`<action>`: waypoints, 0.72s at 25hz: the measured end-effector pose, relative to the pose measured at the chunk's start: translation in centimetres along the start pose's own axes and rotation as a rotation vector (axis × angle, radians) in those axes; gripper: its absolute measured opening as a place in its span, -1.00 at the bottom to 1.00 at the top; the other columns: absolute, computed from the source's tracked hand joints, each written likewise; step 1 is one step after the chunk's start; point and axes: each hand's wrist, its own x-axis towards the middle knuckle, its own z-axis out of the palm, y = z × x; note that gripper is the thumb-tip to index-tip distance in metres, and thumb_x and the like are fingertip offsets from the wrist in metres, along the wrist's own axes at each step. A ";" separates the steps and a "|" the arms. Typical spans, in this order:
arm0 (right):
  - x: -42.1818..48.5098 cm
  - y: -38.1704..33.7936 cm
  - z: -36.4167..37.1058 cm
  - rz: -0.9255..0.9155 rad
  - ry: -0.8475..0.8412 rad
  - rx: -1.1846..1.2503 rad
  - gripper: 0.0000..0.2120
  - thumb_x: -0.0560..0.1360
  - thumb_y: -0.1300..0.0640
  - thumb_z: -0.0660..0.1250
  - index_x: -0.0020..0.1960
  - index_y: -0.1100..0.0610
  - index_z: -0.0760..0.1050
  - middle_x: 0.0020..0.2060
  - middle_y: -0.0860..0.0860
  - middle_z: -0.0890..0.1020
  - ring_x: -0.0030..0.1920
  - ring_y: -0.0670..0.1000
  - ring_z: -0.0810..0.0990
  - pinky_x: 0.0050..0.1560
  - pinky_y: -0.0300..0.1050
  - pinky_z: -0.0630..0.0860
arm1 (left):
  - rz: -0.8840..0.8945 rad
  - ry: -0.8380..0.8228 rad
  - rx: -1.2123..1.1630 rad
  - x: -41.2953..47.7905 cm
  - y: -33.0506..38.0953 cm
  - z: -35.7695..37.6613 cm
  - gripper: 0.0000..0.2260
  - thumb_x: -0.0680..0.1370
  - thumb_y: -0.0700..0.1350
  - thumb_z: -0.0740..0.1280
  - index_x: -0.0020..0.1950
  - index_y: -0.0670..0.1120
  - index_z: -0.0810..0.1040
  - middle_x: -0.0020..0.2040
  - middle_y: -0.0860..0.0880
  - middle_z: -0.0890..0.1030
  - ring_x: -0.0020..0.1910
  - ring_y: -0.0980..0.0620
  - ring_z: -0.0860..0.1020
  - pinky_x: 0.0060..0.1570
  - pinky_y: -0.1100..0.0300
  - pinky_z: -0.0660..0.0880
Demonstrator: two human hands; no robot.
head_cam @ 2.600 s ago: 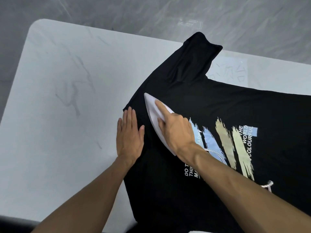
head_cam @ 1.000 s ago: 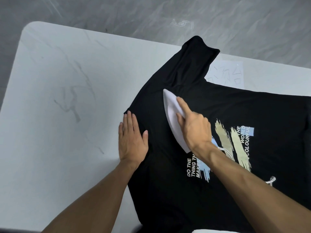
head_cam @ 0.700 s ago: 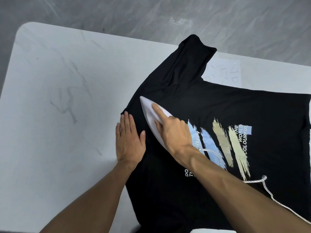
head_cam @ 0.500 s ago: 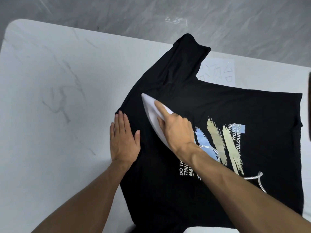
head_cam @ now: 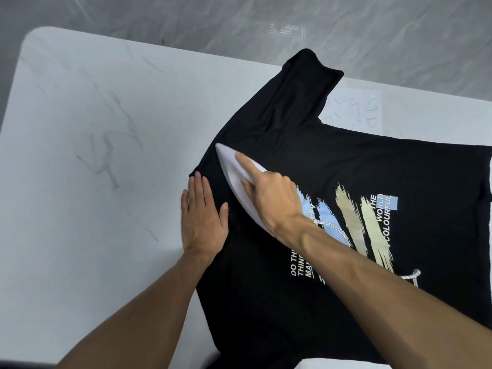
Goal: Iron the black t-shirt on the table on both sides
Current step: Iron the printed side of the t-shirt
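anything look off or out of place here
The far sleeve of the black t-shirt is rumpled, with folds near the shoulder. The cord of the iron in the right hand lies across the printed design. Nothing looks spilled or damaged.

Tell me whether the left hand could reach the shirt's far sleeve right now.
Probably yes: the left hand lies flat, holding nothing, but the iron in the right hand sits between it and the sleeve.

White marble table (head_cam: 93,129), black t-shirt (head_cam: 359,161) spread flat
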 end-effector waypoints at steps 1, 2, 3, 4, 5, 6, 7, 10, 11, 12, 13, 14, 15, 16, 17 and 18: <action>0.1 -0.3 0.1 -0.025 -0.016 -0.034 -0.50 0.64 0.02 0.04 0.53 -0.25 0.02 -0.21 0.09 0.51 -0.20 0.21 0.52 -0.15 0.04 0.41 | 0.002 0.003 0.000 0.0 0.0 0.0 -0.36 0.63 0.11 -0.06 0.58 -0.25 -0.07 0.61 -0.20 -0.03 0.60 -0.11 -0.05 0.56 -0.05 0.01; 0.3 -0.5 0.2 -0.035 -0.026 -0.060 -0.51 0.65 0.01 0.03 0.53 -0.24 0.00 -0.23 0.08 0.47 -0.24 0.20 0.49 -0.17 0.03 0.39 | 0.001 0.004 -0.001 0.1 0.0 0.0 -0.36 0.63 0.12 -0.07 0.58 -0.24 -0.07 0.61 -0.20 -0.03 0.60 -0.11 -0.05 0.56 -0.05 0.01; 0.4 -0.5 0.2 -0.035 -0.032 -0.080 -0.51 0.65 0.01 0.02 0.53 -0.24 -0.01 -0.25 0.07 0.45 -0.27 0.18 0.45 -0.21 0.02 0.37 | 0.001 0.003 -0.004 0.1 0.0 0.0 -0.36 0.63 0.12 -0.06 0.59 -0.24 -0.07 0.61 -0.20 -0.03 0.60 -0.11 -0.05 0.55 -0.05 0.02; 0.4 -0.5 0.1 -0.030 -0.031 -0.097 -0.51 0.65 0.01 0.02 0.54 -0.23 -0.02 -0.26 0.07 0.43 -0.30 0.16 0.42 -0.24 0.01 0.35 | 0.002 0.003 -0.006 0.1 -0.1 0.0 -0.36 0.63 0.12 -0.06 0.59 -0.24 -0.07 0.61 -0.20 -0.03 0.60 -0.11 -0.05 0.55 -0.05 0.02; 0.4 -0.5 0.1 -0.026 -0.028 -0.114 -0.50 0.65 0.02 0.02 0.53 -0.23 -0.02 -0.26 0.06 0.41 -0.32 0.15 0.39 -0.25 0.00 0.32 | 0.003 0.006 -0.007 0.0 -0.1 0.0 -0.36 0.63 0.12 -0.05 0.59 -0.24 -0.07 0.61 -0.20 -0.03 0.60 -0.11 -0.05 0.55 -0.06 0.02; 0.4 -0.5 0.1 -0.021 -0.023 -0.130 -0.50 0.65 0.03 0.02 0.53 -0.23 -0.02 -0.27 0.06 0.40 -0.32 0.15 0.38 -0.26 0.00 0.30 | 0.003 0.007 -0.007 0.1 -0.1 0.0 -0.35 0.63 0.12 -0.04 0.59 -0.25 -0.07 0.61 -0.20 -0.03 0.60 -0.11 -0.04 0.55 -0.06 0.02; 0.4 -0.4 0.1 -0.010 -0.015 -0.135 -0.50 0.65 0.03 0.02 0.53 -0.24 -0.02 -0.27 0.06 0.40 -0.33 0.14 0.37 -0.26 -0.01 0.29 | 0.002 0.006 -0.008 0.1 0.0 0.0 -0.35 0.63 0.12 -0.04 0.59 -0.25 -0.06 0.61 -0.20 -0.02 0.60 -0.11 -0.04 0.55 -0.06 0.02; 0.8 0.7 -0.3 0.065 0.031 -0.101 -0.50 0.64 0.06 0.04 0.52 -0.26 0.01 -0.27 0.05 0.42 -0.31 0.14 0.39 -0.24 -0.02 0.29 | 0.000 0.002 -0.007 0.1 0.1 -0.1 -0.35 0.63 0.12 -0.03 0.59 -0.25 -0.06 0.61 -0.20 -0.02 0.60 -0.11 -0.05 0.55 -0.05 0.02; 1.0 1.1 -0.5 0.087 0.044 -0.099 -0.50 0.65 0.07 0.05 0.52 -0.26 0.02 -0.27 0.06 0.43 -0.31 0.14 0.39 -0.24 -0.02 0.30 | -0.003 -0.002 -0.006 0.1 0.0 -0.1 -0.35 0.63 0.12 -0.03 0.59 -0.24 -0.06 0.61 -0.19 -0.02 0.60 -0.11 -0.05 0.55 -0.05 0.03; 1.1 1.6 -0.7 0.105 0.055 -0.097 -0.50 0.65 0.08 0.05 0.51 -0.25 0.02 -0.28 0.06 0.45 -0.32 0.15 0.41 -0.25 -0.03 0.30 | -0.006 -0.005 -0.008 0.1 0.0 -0.2 -0.35 0.63 0.13 -0.02 0.59 -0.24 -0.06 0.61 -0.19 -0.02 0.60 -0.10 -0.05 0.56 -0.05 0.03; 1.3 2.0 -0.8 0.119 0.066 -0.085 -0.50 0.65 0.08 0.06 0.51 -0.25 0.03 -0.29 0.07 0.48 -0.32 0.16 0.42 -0.26 -0.04 0.30 | -0.009 -0.005 -0.013 0.1 0.0 -0.2 -0.35 0.63 0.13 -0.02 0.59 -0.24 -0.06 0.61 -0.19 -0.02 0.60 -0.10 -0.05 0.56 -0.05 0.02; 1.4 2.3 -0.9 0.128 0.077 -0.064 -0.51 0.65 0.06 0.06 0.51 -0.25 0.04 -0.30 0.08 0.50 -0.32 0.17 0.44 -0.26 -0.04 0.31 | -0.009 -0.002 -0.020 0.1 0.0 -0.2 -0.35 0.63 0.12 0.00 0.59 -0.24 -0.05 0.61 -0.18 -0.01 0.60 -0.10 -0.04 0.56 -0.05 0.02; 1.4 2.5 -1.0 0.134 0.086 -0.036 -0.53 0.65 0.03 0.06 0.51 -0.25 0.05 -0.30 0.09 0.52 -0.31 0.18 0.45 -0.26 -0.04 0.31 | -0.009 0.000 -0.023 0.1 0.0 -0.2 -0.35 0.63 0.12 0.01 0.59 -0.24 -0.05 0.61 -0.18 -0.01 0.60 -0.10 -0.04 0.56 -0.04 0.02; 1.4 2.6 -1.1 0.135 0.091 -0.003 -0.53 0.65 0.01 0.06 0.50 -0.25 0.07 -0.30 0.10 0.53 -0.30 0.19 0.46 -0.25 -0.03 0.32 | -0.008 0.000 -0.023 0.1 0.0 -0.2 -0.35 0.64 0.12 0.01 0.59 -0.23 -0.05 0.61 -0.18 -0.01 0.60 -0.10 -0.04 0.56 -0.04 0.02; 1.3 2.6 -1.2 0.126 0.091 0.027 -0.54 0.64 0.01 0.08 0.50 -0.25 0.08 -0.29 0.11 0.54 -0.29 0.20 0.47 -0.24 -0.02 0.34 | -0.005 -0.001 -0.023 0.1 0.0 -0.2 -0.35 0.64 0.12 0.00 0.59 -0.23 -0.06 0.61 -0.18 -0.02 0.60 -0.10 -0.05 0.56 -0.04 0.02; 1.1 2.3 -1.3 0.105 0.079 0.043 -0.53 0.64 0.00 0.09 0.50 -0.26 0.09 -0.28 0.11 0.55 -0.27 0.22 0.48 -0.22 0.00 0.37 | -0.002 -0.003 -0.022 0.1 0.0 -0.2 -0.36 0.64 0.12 -0.02 0.59 -0.24 -0.07 0.61 -0.18 -0.02 0.60 -0.10 -0.05 0.56 -0.05 0.02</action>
